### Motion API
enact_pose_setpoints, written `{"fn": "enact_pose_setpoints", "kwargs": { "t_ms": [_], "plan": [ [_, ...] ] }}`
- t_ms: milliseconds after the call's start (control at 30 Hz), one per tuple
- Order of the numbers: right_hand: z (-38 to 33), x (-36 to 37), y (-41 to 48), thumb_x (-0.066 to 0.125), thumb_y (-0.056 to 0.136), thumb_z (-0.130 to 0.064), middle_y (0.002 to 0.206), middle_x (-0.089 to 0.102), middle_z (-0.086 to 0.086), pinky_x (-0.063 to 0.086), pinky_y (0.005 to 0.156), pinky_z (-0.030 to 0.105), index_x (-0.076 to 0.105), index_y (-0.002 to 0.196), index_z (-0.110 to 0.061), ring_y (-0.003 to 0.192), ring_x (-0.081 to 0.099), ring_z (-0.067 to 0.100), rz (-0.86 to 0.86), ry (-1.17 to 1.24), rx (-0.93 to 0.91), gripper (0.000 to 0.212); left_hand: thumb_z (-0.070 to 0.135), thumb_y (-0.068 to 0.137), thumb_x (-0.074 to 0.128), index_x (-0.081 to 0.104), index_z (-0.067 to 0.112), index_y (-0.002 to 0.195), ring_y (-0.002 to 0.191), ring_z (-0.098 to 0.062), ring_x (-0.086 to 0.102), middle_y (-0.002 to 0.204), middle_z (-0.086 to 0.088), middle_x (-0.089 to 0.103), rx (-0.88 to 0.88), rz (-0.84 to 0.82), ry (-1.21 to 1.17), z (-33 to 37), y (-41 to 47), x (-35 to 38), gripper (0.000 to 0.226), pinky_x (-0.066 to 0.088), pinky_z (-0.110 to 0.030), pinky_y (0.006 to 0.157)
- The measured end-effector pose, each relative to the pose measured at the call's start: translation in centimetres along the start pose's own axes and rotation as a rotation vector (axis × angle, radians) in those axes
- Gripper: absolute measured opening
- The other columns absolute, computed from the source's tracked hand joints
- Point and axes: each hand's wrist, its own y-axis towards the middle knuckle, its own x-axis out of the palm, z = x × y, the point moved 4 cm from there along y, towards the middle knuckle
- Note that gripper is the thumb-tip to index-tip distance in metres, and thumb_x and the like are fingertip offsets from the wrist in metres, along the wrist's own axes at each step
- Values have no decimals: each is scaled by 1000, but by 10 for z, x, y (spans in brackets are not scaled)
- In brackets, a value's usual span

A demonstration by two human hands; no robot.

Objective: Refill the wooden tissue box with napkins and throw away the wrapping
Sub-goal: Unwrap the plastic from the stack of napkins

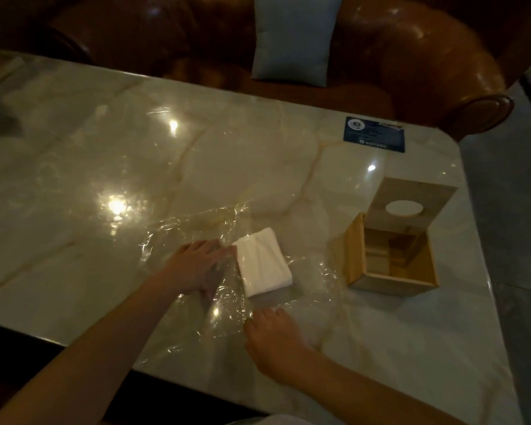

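Napkins [264,265], a white folded stack, lying unwrapped on clear wrapping [193,231] spread flat at the near middle of the marble-patterned desk [74,148]. To the right and apart, the wooden tissue box [354,250], open and seemingly empty, its panel with the round hole [420,191] tipped back on the far side.

Left hand [196,265] flat on the film, grip spread, straight fingertips touching the stack's left edge. Right hand [273,338] on the near side, grip likewise spread, resting at the film's near edge and pinching nothing.

Step in hand, by the look of it: getting the stack off the film and across to the box. Best done by clasping the stack from two opposite sides, keeping the layers square, lifting clear of the clinging film, then lowering level into the opening. Worth pinning the film down meanwhile, to stop it trailing along.

Far right on the desk, a dark blue card [374,134] with a round emblem, lettering too blurred to read. No brand legible on film or box.
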Motion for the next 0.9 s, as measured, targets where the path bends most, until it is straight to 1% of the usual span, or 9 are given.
{"fn": "enact_pose_setpoints", "kwargs": {
  "t_ms": [133,200,333,533,600,667,733,833,900],
  "plan": [
    [18,-8,10,50,86,-32,106,64,18,47,82,39,60,104,-8,97,59,34,-73,217,25,32,37,69,74,7,39,145,142,-23,18,157,3,16,6,21,0,1,4,1,101,24,-42,114],
    [37,-20,16,41,91,-29,112,61,18,42,87,43,57,109,-6,103,56,36,-4,311,110,34,37,65,77,7,39,145,143,-23,18,157,2,15,-1,11,-13,0,4,1,106,23,-43,113],
    [91,-42,23,49,89,-21,114,59,16,41,92,39,59,108,-4,106,53,32,277,499,396,27,38,57,83,7,40,145,143,-22,17,157,2,15,7,2,-22,-1,3,0,116,22,-42,113],
    [148,-37,21,63,80,-28,137,44,11,34,101,42,44,128,-10,124,43,30,346,706,830,55,38,59,82,5,41,145,144,-21,15,158,3,12,15,17,3,-4,6,3,115,23,-42,112],
    [157,-29,23,67,79,-30,132,48,14,42,95,37,38,132,-9,118,49,28,328,978,907,64,38,60,82,6,41,145,143,-22,16,158,2,13,18,20,11,-4,6,3,114,24,-43,112],
    [160,-22,26,68,80,-25,113,58,16,45,73,29,37,133,-6,92,60,23,300,1286,958,64,37,60,82,6,41,144,143,-22,16,157,3,13,16,23,-3,-4,6,3,113,25,-43,111],
    [160,-16,26,69,80,-20,109,60,16,41,58,24,41,130,-3,79,58,19,270,1373,981,60,36,61,82,6,42,144,143,-21,16,158,3,13,14,18,-9,-5,6,3,113,25,-42,111],
    [168,-18,26,76,72,-23,132,47,17,45,78,27,38,133,-8,108,51,23,346,1172,981,73,35,62,81,5,41,144,144,-21,15,158,2,12,6,14,10,-5,7,3,113,25,-42,112],
    [171,-18,30,79,69,-24,138,42,15,40,82,30,31,137,-10,113,47,22,332,1245,961,84,34,63,81,5,41,145,144,-22,14,158,1,11,0,9,24,-5,8,3,112,25,-43,112]
  ]
}}
